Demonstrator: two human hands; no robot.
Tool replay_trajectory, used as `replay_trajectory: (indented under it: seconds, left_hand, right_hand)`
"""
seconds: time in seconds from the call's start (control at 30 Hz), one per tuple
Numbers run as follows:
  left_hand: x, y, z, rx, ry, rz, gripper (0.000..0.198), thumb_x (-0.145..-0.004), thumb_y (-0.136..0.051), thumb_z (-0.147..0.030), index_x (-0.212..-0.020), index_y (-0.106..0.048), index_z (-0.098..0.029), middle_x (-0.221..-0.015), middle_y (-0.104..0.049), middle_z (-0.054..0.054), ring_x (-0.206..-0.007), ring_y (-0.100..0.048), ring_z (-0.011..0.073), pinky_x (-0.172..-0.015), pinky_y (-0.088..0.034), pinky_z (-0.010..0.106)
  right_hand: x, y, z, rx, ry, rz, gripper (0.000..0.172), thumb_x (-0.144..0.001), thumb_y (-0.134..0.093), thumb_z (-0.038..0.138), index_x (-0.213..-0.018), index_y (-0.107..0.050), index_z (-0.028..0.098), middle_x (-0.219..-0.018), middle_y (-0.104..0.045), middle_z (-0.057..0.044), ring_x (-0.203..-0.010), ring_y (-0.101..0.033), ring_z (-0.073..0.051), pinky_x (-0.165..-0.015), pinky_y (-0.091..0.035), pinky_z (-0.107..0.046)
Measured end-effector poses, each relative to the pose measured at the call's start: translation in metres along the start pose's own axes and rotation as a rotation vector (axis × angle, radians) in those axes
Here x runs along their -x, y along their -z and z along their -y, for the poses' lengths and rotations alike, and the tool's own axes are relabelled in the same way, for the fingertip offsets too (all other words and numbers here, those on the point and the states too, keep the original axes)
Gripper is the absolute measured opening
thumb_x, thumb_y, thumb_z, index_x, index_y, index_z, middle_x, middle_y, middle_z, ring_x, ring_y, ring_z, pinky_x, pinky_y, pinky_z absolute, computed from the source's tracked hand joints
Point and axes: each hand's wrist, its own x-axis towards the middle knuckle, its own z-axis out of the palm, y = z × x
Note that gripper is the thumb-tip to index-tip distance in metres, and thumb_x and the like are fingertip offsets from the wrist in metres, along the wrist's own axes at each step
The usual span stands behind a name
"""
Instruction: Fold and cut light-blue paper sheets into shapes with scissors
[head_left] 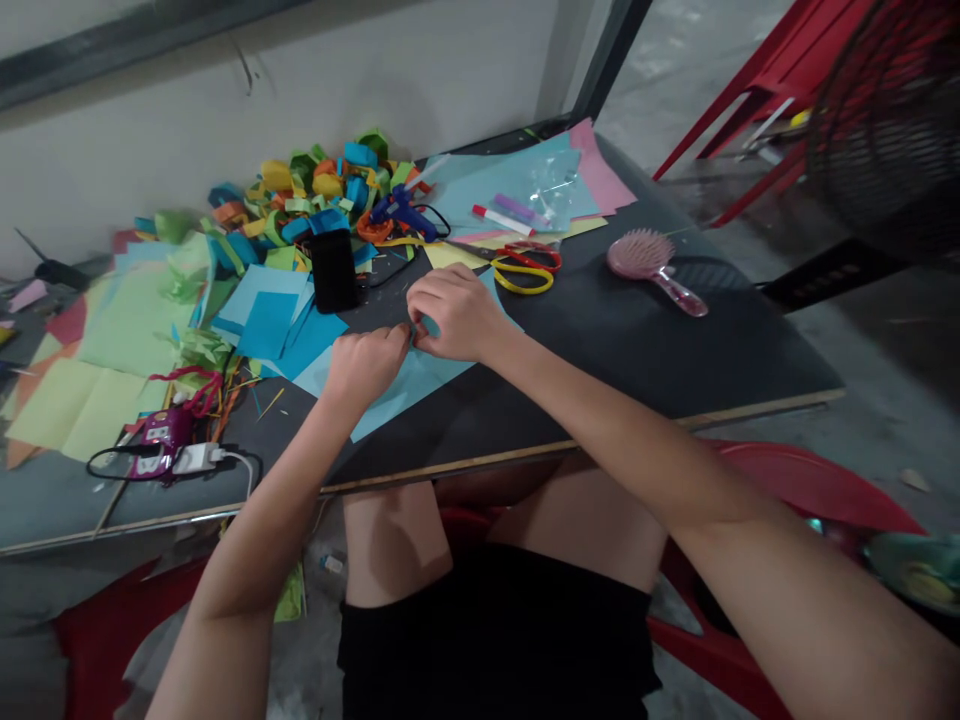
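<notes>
A light blue sheet of paper lies on the dark table in front of me. Over it my two hands come together, their fingertips almost touching. My left hand is closed, its thumb and fingers pinched at the paper. My right hand curls into a pinch just beside it, with blue paper showing between the fingers. What lies right at the fingertips is mostly hidden. Behind my right hand lie scissors with yellow and red handles. A black box-like object stands beyond my left hand.
Farther back are a heap of colourful paper loops, a blue glue gun, a red-capped marker and paper sheets. A pink hairbrush lies right; a power strip with cables sits left. A fan stands beyond the table's right end.
</notes>
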Motion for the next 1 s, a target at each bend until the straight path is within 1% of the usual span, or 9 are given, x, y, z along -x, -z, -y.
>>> replay_trajectory:
  seconds: [0.17,0.27,0.33,0.43,0.6,0.73,0.8,0.87,1.0]
  left_hand:
    - [0.004,-0.007,0.009,-0.008,-0.129,-0.160,0.032,-0.097,-0.039,-0.022,-0.093,-0.071,-0.019,-0.068,-0.069,0.006,-0.064,-0.065,0.0182,-0.054,-0.034,0.027]
    - [0.009,-0.008,0.014,0.000,-0.190,-0.257,0.029,-0.097,-0.042,-0.024,-0.101,-0.071,-0.021,-0.069,-0.071,0.004,-0.062,-0.065,0.0160,-0.052,-0.033,0.026]
    - [0.013,-0.007,0.017,0.011,-0.216,-0.287,0.029,-0.097,-0.043,-0.024,-0.104,-0.071,-0.021,-0.069,-0.072,0.003,-0.062,-0.066,0.0150,-0.051,-0.033,0.026]
    - [0.017,-0.006,0.021,0.021,-0.233,-0.294,0.029,-0.097,-0.044,-0.026,-0.104,-0.071,-0.021,-0.069,-0.073,0.003,-0.062,-0.067,0.0145,-0.051,-0.036,0.025]
    - [0.021,-0.003,0.029,0.079,-0.233,-0.310,0.032,-0.098,-0.043,-0.031,-0.104,-0.073,-0.023,-0.075,-0.076,0.002,-0.063,-0.067,0.0134,-0.051,-0.037,0.023]
    - [0.023,-0.002,0.036,0.132,-0.213,-0.319,0.034,-0.098,-0.043,-0.034,-0.103,-0.075,-0.023,-0.072,-0.075,0.003,-0.060,-0.067,0.0125,-0.049,-0.036,0.022]
    - [0.023,-0.002,0.039,0.154,-0.208,-0.341,0.034,-0.098,-0.043,-0.035,-0.102,-0.075,-0.022,-0.071,-0.075,0.003,-0.058,-0.066,0.0128,-0.048,-0.035,0.023]
    - [0.023,-0.003,0.042,0.185,-0.202,-0.355,0.035,-0.098,-0.043,-0.036,-0.102,-0.075,-0.022,-0.075,-0.076,0.004,-0.058,-0.067,0.0135,-0.048,-0.035,0.023]
    - [0.023,-0.004,0.045,0.241,-0.168,-0.324,0.040,-0.098,-0.041,-0.042,-0.103,-0.075,-0.021,-0.079,-0.077,0.005,-0.063,-0.070,0.0156,-0.050,-0.039,0.023]
  right_hand:
    - [-0.002,0.001,-0.003,-0.009,0.042,0.019,0.005,-0.067,-0.053,0.015,-0.069,-0.055,0.020,-0.083,-0.065,-0.007,-0.084,-0.054,-0.023,-0.083,-0.032,-0.039]
    - [-0.003,0.006,-0.005,-0.077,0.075,0.028,0.006,-0.066,-0.053,0.014,-0.068,-0.052,0.020,-0.083,-0.065,-0.005,-0.084,-0.056,-0.022,-0.086,-0.031,-0.039]
    - [-0.002,0.011,-0.008,-0.146,0.100,0.047,0.006,-0.066,-0.054,0.015,-0.068,-0.052,0.020,-0.084,-0.066,-0.002,-0.084,-0.057,-0.020,-0.090,-0.031,-0.039]
    - [0.001,0.017,-0.012,-0.218,0.097,0.052,0.006,-0.065,-0.055,0.015,-0.067,-0.052,0.020,-0.085,-0.066,-0.001,-0.085,-0.059,-0.020,-0.095,-0.029,-0.040]
    - [0.006,0.024,-0.023,-0.254,0.037,0.046,0.006,-0.064,-0.055,0.016,-0.065,-0.053,0.021,-0.085,-0.067,-0.001,-0.084,-0.060,-0.020,-0.096,-0.029,-0.043]
    - [0.008,0.031,-0.030,-0.267,0.020,0.038,0.007,-0.063,-0.055,0.015,-0.064,-0.054,0.021,-0.084,-0.068,-0.001,-0.084,-0.060,-0.021,-0.098,-0.030,-0.044]
    - [0.009,0.035,-0.033,-0.264,0.006,0.037,0.008,-0.062,-0.055,0.014,-0.063,-0.054,0.021,-0.084,-0.067,-0.001,-0.085,-0.060,-0.022,-0.099,-0.030,-0.045]
    - [0.009,0.038,-0.035,-0.264,-0.007,0.030,0.008,-0.062,-0.055,0.014,-0.063,-0.053,0.021,-0.084,-0.067,-0.001,-0.086,-0.061,-0.022,-0.101,-0.030,-0.046]
    - [0.010,0.043,-0.038,-0.284,-0.021,0.012,0.007,-0.063,-0.056,0.015,-0.064,-0.053,0.022,-0.084,-0.067,-0.001,-0.086,-0.062,-0.021,-0.101,-0.032,-0.047]
